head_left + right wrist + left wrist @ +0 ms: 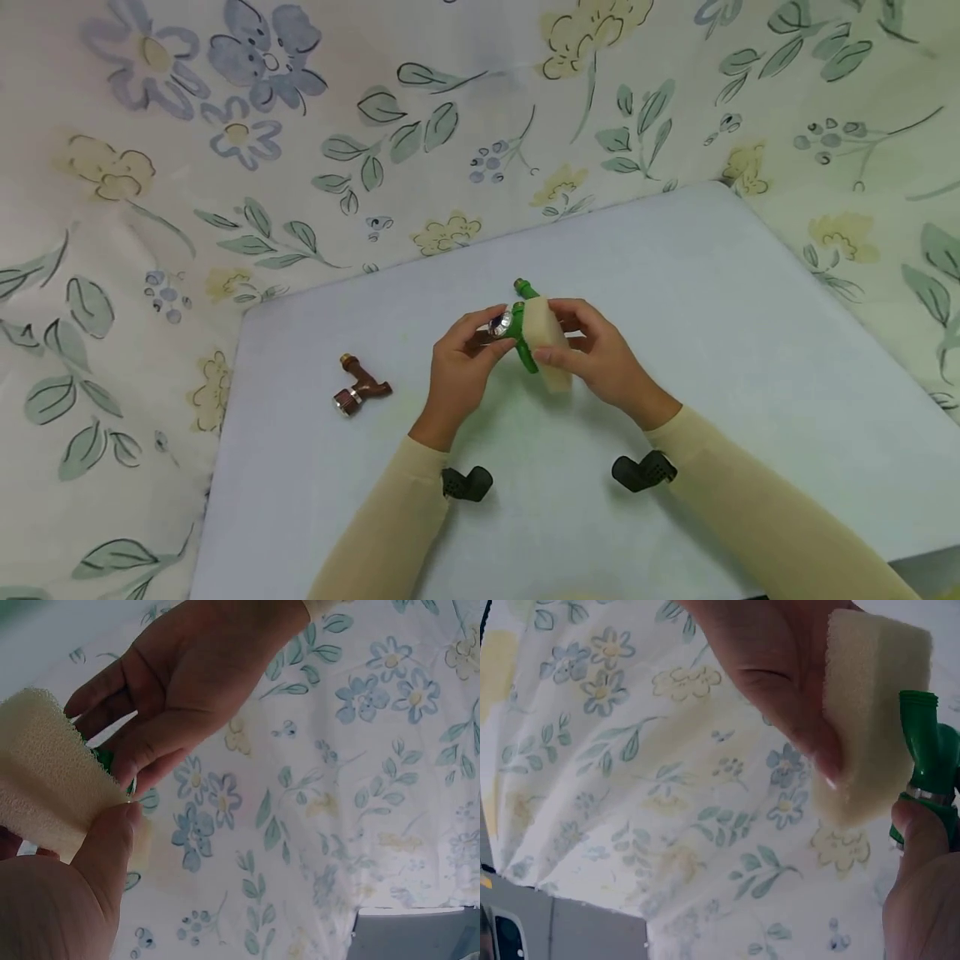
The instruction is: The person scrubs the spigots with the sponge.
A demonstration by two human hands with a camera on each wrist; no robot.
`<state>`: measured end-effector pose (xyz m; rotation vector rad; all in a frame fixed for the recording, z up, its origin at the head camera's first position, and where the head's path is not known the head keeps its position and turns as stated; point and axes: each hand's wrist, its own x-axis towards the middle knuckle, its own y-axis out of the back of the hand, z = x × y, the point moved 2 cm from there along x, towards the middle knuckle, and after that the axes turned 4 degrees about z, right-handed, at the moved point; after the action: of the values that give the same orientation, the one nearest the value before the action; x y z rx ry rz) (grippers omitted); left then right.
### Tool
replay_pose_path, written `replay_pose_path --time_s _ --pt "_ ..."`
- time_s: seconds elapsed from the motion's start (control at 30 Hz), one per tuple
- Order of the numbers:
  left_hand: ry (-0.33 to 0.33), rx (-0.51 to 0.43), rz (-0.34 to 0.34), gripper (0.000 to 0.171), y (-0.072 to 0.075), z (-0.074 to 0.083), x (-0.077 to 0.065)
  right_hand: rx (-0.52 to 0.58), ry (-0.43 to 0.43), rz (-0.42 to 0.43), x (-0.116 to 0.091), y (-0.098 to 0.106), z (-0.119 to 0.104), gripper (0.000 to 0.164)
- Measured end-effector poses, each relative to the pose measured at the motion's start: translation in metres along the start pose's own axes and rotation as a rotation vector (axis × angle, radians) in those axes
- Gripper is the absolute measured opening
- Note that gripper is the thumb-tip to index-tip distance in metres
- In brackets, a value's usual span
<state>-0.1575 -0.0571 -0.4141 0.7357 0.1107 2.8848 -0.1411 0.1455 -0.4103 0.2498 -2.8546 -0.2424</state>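
Note:
My left hand (459, 367) pinches a green tap (928, 754) by its silvery knob (500, 323), between thumb and fingers. In my right hand (596, 354) is a cream-coloured sponge block (545, 329), held with the thumb on one side and the fingers on the other. The sponge sits right beside the tap in the head view; whether they touch I cannot tell. The right wrist view shows the sponge (41, 761) hiding most of the tap. Just beyond the hands, a second green piece with a threaded brass end (524, 287) shows partly behind the sponge.
A brown tap (362, 386) with a brass end lies on the white table (300, 500) to the left of my hands. Flower-patterned cloth (450, 125) hangs behind the table and along its left side. Each wrist carries a small black camera (468, 483).

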Motion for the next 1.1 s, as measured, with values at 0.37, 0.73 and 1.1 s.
replay_pose_path --time_s 0.37,0.73,1.1 --pt "-0.013 -0.05 -0.005 0.043 0.008 0.012 0.0 0.004 -0.002 -0.053 0.003 -0.01 -0.003 0.053" --pt "0.001 -0.077 -0.125 0.041 0.007 0.026 0.0 -0.086 -0.043 0.043 0.008 0.005 0.003 0.055" --pt "0.018 -0.007 -0.092 0.042 0.01 0.023 0.0 -0.004 -0.048 -0.056 0.005 -0.002 0.009 0.053"
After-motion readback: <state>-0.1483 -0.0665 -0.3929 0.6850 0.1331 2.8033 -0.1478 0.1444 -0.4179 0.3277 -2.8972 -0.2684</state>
